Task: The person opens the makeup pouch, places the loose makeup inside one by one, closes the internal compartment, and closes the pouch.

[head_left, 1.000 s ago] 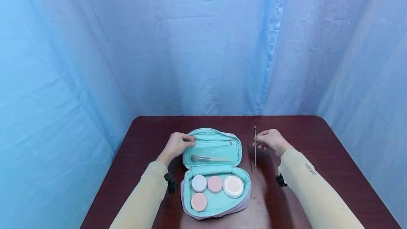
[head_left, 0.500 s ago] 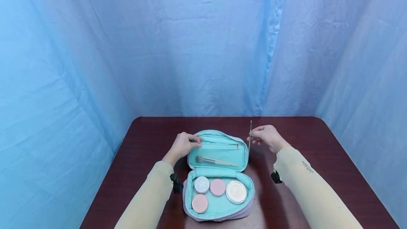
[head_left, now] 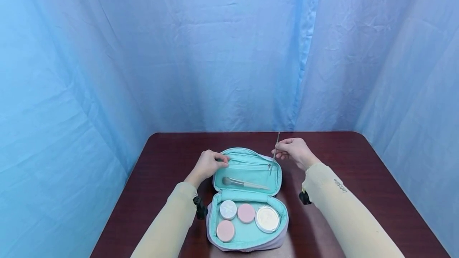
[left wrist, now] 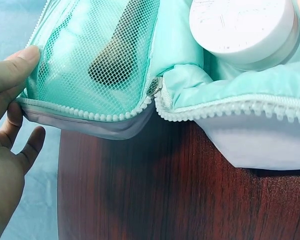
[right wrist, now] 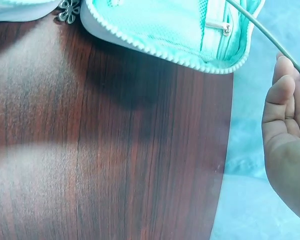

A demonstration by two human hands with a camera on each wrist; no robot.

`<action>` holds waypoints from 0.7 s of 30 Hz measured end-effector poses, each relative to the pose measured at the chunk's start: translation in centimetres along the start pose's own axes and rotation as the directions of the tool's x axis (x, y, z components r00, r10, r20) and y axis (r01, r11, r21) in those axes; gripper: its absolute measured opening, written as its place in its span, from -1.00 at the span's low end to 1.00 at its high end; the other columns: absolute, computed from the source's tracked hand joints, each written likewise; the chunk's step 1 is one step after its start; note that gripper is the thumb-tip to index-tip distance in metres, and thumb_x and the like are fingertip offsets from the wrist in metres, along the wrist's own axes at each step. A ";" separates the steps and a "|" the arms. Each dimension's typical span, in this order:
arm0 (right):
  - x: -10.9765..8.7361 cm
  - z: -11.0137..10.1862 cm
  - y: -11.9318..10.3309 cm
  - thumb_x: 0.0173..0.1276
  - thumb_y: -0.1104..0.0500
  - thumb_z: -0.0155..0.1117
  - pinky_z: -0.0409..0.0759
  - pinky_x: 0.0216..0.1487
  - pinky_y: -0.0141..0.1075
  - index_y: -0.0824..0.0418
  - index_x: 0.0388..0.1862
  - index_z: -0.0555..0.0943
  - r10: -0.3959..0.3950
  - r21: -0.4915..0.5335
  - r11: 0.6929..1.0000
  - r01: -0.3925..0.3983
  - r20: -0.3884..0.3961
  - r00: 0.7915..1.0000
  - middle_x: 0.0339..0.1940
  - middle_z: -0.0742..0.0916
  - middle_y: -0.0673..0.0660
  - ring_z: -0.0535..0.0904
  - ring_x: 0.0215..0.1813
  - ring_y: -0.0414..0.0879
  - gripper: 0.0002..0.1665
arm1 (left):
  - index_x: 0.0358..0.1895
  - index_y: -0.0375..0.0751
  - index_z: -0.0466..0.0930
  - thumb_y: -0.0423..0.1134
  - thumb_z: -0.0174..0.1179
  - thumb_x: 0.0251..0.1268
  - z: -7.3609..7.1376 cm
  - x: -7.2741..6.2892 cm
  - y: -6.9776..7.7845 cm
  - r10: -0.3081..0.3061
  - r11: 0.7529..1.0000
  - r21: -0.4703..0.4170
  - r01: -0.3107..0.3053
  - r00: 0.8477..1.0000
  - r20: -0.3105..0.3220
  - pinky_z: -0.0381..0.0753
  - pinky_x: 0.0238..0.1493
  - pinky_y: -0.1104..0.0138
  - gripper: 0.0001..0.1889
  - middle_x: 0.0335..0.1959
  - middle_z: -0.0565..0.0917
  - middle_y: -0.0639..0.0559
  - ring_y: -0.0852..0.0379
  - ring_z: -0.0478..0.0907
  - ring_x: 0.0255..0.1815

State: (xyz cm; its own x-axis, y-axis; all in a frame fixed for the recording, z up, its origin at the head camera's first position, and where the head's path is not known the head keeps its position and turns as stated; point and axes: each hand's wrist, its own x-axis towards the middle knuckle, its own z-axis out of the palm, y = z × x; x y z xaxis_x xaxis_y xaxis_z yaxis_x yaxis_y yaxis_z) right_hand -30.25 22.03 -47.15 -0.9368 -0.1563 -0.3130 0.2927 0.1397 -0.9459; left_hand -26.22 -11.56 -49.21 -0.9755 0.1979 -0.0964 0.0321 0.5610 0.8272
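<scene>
An unzipped mint-lined cosmetic bag point(head_left: 251, 246) lies spread out on the table. My left hand point(head_left: 209, 165) pinches the left edge of its lid, thumb point(left wrist: 26, 56) on the mesh side. Behind the mesh is a makeup brush point(left wrist: 112, 62) with a fluffy head. My right hand point(head_left: 295, 151) grips a thin makeup brush point(head_left: 275, 152) between thumb and fingers. Its lower end overlaps the lid's right side, near the small zipper pull point(right wrist: 219, 26). In the base sit two pink round jars point(head_left: 246, 213), a white-lidded jar point(left wrist: 242, 27) and a round compact point(head_left: 267, 219).
The dark wood table point(head_left: 344, 178) has rounded far corners. Blue curtains point(head_left: 229, 51) hang behind it and on both sides. A flower-shaped zipper charm point(right wrist: 68, 11) hangs at the bag's right hinge.
My right hand has moved left and slightly away, bringing the thin makeup brush from beside the bag to over the lid. The bag and my left hand have shifted slightly right.
</scene>
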 end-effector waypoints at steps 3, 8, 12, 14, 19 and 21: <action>0.2 0.3 0.0 0.50 0.23 0.28 0.73 -0.21 -0.24 0.41 0.00 0.65 -0.011 0.021 1.000 0.011 -0.002 1.000 -0.10 0.80 0.36 0.74 -0.36 -0.10 -0.75 | -0.33 -0.12 0.83 -0.27 0.40 0.31 0.0 0.0 -0.1 -0.004 1.000 0.003 0.004 1.000 -0.005 0.55 -0.09 0.23 -0.93 -0.01 0.79 0.08 -0.09 0.53 0.31; 0.4 0.9 -0.1 0.50 0.22 0.29 0.75 -0.12 -0.16 0.42 0.00 0.65 -0.044 0.062 0.997 0.045 -0.007 0.999 -0.09 0.79 0.38 0.75 -0.37 -0.10 -0.74 | -0.33 -0.13 0.82 -0.28 0.39 0.33 -0.1 -0.1 -0.1 0.007 1.000 0.006 -0.007 1.000 0.000 0.54 -0.12 0.24 -0.93 0.00 0.79 0.06 -0.10 0.54 0.30; 0.4 1.5 -0.5 0.50 0.21 0.30 0.76 -0.15 -0.18 0.42 -0.01 0.64 -0.067 0.075 0.995 0.069 -0.032 0.997 -0.08 0.79 0.38 0.76 -0.35 -0.08 -0.73 | -0.32 -0.15 0.82 -0.29 0.39 0.33 -0.1 -0.1 -0.1 0.009 1.000 -0.001 -0.009 1.000 0.004 0.53 -0.13 0.23 -0.93 0.00 0.79 0.06 -0.10 0.53 0.30; 0.3 1.7 -0.7 0.50 0.20 0.31 0.76 -0.17 -0.21 0.41 -0.01 0.65 -0.071 0.077 0.994 0.075 -0.049 0.996 -0.09 0.80 0.38 0.77 -0.32 -0.05 -0.73 | -0.33 -0.14 0.82 -0.30 0.39 0.33 -0.1 -0.1 -0.2 0.014 1.000 -0.007 -0.014 1.000 0.008 0.53 -0.12 0.24 -0.93 -0.01 0.79 0.07 -0.10 0.53 0.32; 0.2 2.0 -1.0 0.50 0.18 0.31 0.76 -0.16 -0.22 0.40 0.00 0.65 -0.084 0.095 0.991 0.091 -0.079 0.993 -0.11 0.80 0.35 0.78 -0.28 -0.04 -0.72 | -0.38 -0.12 0.81 -0.31 0.38 0.33 -0.1 0.1 -0.5 0.030 0.999 -0.017 -0.030 0.999 0.021 0.51 -0.15 0.25 -0.90 -0.03 0.80 0.08 -0.10 0.54 0.32; 0.2 2.1 -1.0 0.51 0.19 0.30 0.76 -0.14 -0.22 0.40 0.01 0.63 -0.097 0.106 0.989 0.106 -0.090 0.991 -0.11 0.81 0.33 0.78 -0.28 -0.06 -0.72 | -0.38 -0.11 0.80 -0.31 0.39 0.32 -0.2 0.1 -0.6 0.031 0.999 -0.017 -0.031 0.999 0.024 0.51 -0.17 0.25 -0.90 -0.02 0.80 0.08 -0.11 0.54 0.32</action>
State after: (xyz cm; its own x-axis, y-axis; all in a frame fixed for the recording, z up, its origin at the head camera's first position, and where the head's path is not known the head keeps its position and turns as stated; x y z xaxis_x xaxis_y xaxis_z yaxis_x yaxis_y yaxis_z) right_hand -30.28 19.77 -46.45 -0.9742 -0.0807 -0.2110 0.2102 0.0177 -0.9775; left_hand -26.37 -12.00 -49.62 -0.9684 0.2347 -0.0837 0.0587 0.5410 0.8390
